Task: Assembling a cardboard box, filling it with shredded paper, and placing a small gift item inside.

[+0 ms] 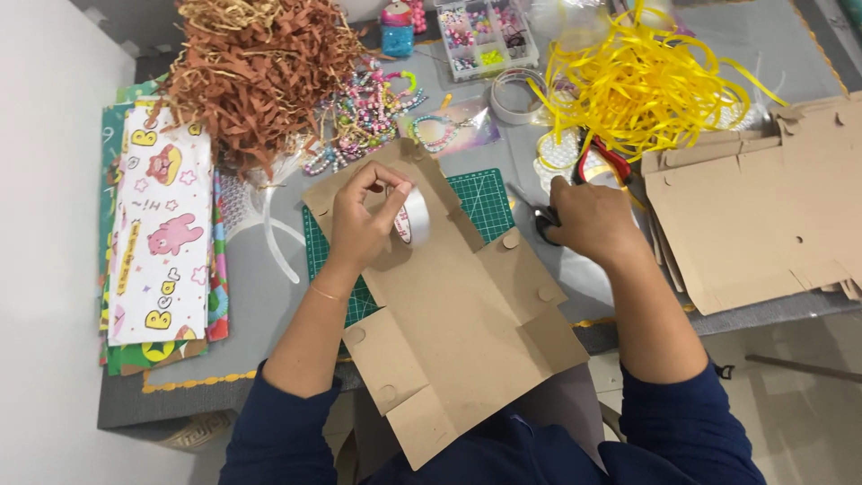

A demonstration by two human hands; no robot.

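Note:
My left hand [364, 216] holds a roll of clear tape [413, 217] upright over a flat, unfolded brown cardboard box blank [458, 314]. The blank lies across a green cutting mat [480, 199] and hangs over the table's near edge toward me. My right hand [588, 220] rests to the right of the blank, closed over scissors; their dark blades [543, 220] stick out to the left and the red handles [597, 163] show beyond my knuckles.
A pile of brown shredded paper [260, 72] lies at the back left, colourful printed paper sheets [162, 242] at the left. Beaded bracelets [368, 112], a bead organiser box [485, 36], another tape roll [514, 97], yellow ribbon [637, 81] and stacked cardboard blanks [763, 207] fill the back and right.

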